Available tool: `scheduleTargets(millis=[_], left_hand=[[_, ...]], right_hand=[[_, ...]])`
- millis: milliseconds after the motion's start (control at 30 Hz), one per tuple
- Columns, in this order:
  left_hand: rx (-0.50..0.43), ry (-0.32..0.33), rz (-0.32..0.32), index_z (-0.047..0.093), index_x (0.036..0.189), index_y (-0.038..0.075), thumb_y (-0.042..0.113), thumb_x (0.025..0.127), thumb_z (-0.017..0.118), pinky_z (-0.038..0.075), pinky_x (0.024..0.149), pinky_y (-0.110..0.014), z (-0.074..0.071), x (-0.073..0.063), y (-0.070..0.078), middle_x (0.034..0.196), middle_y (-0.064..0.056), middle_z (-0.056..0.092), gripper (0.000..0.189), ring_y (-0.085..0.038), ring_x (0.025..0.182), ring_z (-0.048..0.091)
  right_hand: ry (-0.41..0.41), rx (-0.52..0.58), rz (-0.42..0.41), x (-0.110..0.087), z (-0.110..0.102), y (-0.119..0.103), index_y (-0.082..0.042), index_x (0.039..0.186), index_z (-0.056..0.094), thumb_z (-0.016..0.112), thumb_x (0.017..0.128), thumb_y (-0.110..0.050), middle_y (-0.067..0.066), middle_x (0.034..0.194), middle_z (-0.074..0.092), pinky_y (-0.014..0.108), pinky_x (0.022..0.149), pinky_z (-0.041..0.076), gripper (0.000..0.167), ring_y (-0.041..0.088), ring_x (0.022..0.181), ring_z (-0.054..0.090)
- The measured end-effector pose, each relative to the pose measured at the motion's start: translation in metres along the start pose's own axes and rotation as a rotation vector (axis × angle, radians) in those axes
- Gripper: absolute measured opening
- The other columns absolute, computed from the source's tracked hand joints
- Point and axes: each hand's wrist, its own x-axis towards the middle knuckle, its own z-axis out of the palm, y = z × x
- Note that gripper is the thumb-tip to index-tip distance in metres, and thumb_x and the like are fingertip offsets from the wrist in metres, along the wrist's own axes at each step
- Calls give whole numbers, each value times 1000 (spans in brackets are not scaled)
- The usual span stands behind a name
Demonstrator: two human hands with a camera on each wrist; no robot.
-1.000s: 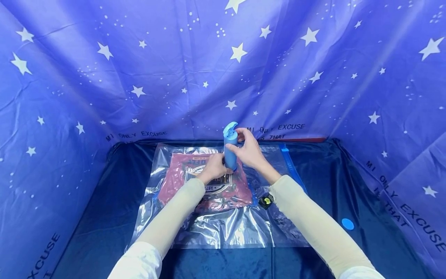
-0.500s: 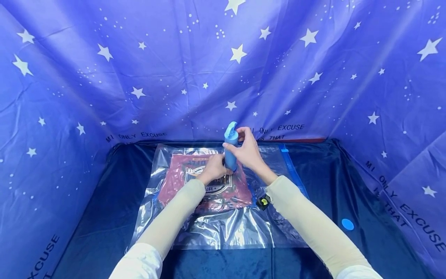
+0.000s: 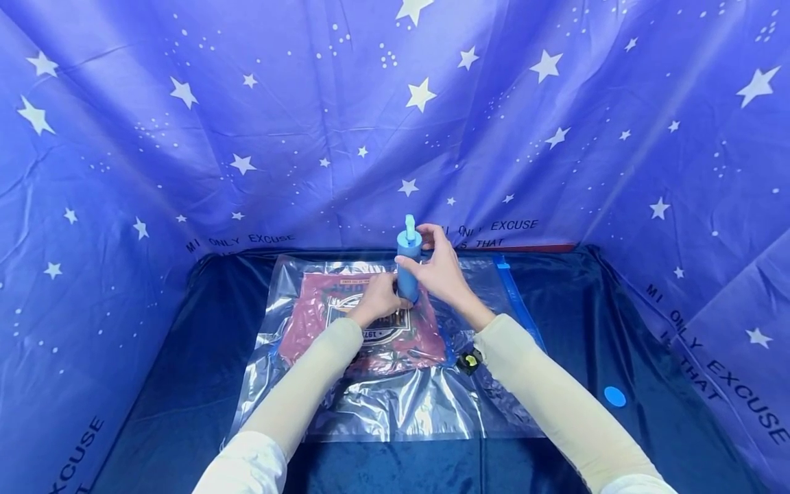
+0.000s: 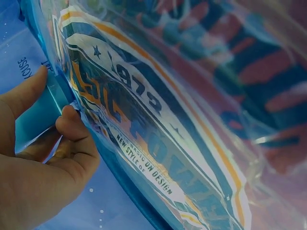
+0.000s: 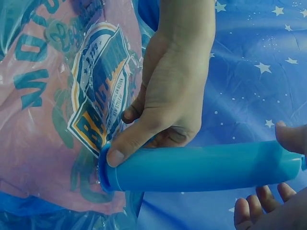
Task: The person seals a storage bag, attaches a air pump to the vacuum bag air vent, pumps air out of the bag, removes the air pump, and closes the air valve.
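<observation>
A blue hand pump [image 3: 408,264] stands upright on a clear plastic storage bag [image 3: 395,412] holding a folded pink printed T-shirt [image 3: 308,329]. Low on the pump, my left hand [image 3: 378,298] grips its base, the thumb pressed near the bottom rim in the right wrist view. My right hand [image 3: 441,271] has thumb and fingers curled round the pump's upper end, just below its light-blue handle [image 3: 410,225]. In the right wrist view the pump's foot meets the bag over the shirt's print [image 5: 103,91]; its valve is hidden.
Along the bag's right side runs a blue zip strip [image 3: 518,295]. A flat blue disc [image 3: 614,396] lies on the dark blue cloth [image 3: 574,329] to the right. Star-patterned curtains [image 3: 345,103] enclose the back and sides.
The pump's handle has turned from broadside to nearly edge-on, with the right fingers shifting slightly round the upper end. The left hand has kept its place at the base.
</observation>
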Motion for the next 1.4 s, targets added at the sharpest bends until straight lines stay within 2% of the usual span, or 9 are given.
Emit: scheduleTargets(millis=[100, 233, 467, 600, 833, 933, 1100, 1333, 1400], left_hand=[[3, 2, 4, 73, 117, -2, 13, 83, 91, 54, 97, -41, 0, 0, 0, 110, -15, 76, 41, -30, 105, 71], [-1, -1, 6, 73, 117, -1, 14, 83, 92, 53, 97, -41, 1, 0, 0, 111, -15, 76, 42, -31, 106, 71], [-7, -2, 10, 72, 119, -3, 15, 83, 92, 54, 97, -40, 2, 3, -3, 110, -17, 76, 45, -31, 105, 71], [2, -4, 12, 71, 121, -4, 15, 84, 91, 54, 97, -41, 1, 3, -3, 112, -17, 75, 46, -32, 106, 72], [-15, 1, 18, 72, 120, -3, 15, 84, 91, 54, 98, -41, 2, 1, -2, 112, -17, 75, 44, -32, 107, 71], [-23, 4, 21, 72, 120, -4, 14, 84, 91, 54, 98, -41, 3, 1, -2, 112, -17, 75, 44, -31, 106, 72], [-28, 1, 20, 72, 120, -3, 15, 83, 91, 54, 98, -41, 3, 1, -2, 112, -17, 75, 45, -31, 106, 72], [-33, 10, 1, 72, 120, -5, 15, 83, 92, 55, 96, -41, 1, -1, 0, 111, -17, 76, 46, -32, 105, 72], [-31, 9, 0, 71, 120, -4, 15, 83, 91, 54, 97, -41, 1, -1, 0, 112, -17, 76, 46, -32, 106, 72]], right_hand=[[35, -5, 7, 1, 3, 2, 0, 138, 48, 85, 90, -22, 17, 125, 57, 46, 96, 47, 65, 32, 114, 57], [60, -13, 20, 1, 5, 3, 0, 131, 50, 85, 91, -22, 17, 118, 58, 43, 91, 47, 57, 31, 110, 57], [-6, -31, -2, 0, 0, 1, 3, 141, 53, 76, 98, -14, 21, 124, 62, 42, 83, 47, 51, 34, 112, 57], [-26, -29, 10, 0, -2, 0, 2, 145, 50, 77, 98, -17, 21, 128, 61, 42, 79, 49, 58, 34, 109, 58], [19, -13, 42, 1, 0, 4, 0, 134, 47, 85, 92, -22, 18, 125, 58, 44, 86, 51, 61, 32, 116, 57], [26, -14, 37, 0, 0, 3, 1, 132, 49, 84, 92, -21, 19, 123, 59, 47, 91, 50, 57, 34, 116, 58], [1, -30, 22, -1, -3, 2, 4, 135, 52, 80, 96, -18, 22, 126, 61, 45, 87, 50, 53, 33, 116, 59], [-80, -52, -14, -3, -7, 0, 3, 145, 52, 70, 102, -14, 22, 130, 61, 38, 69, 43, 50, 29, 77, 54], [-76, -57, -12, -2, -6, 0, 2, 148, 50, 72, 101, -16, 22, 131, 61, 39, 70, 45, 55, 30, 81, 56]])
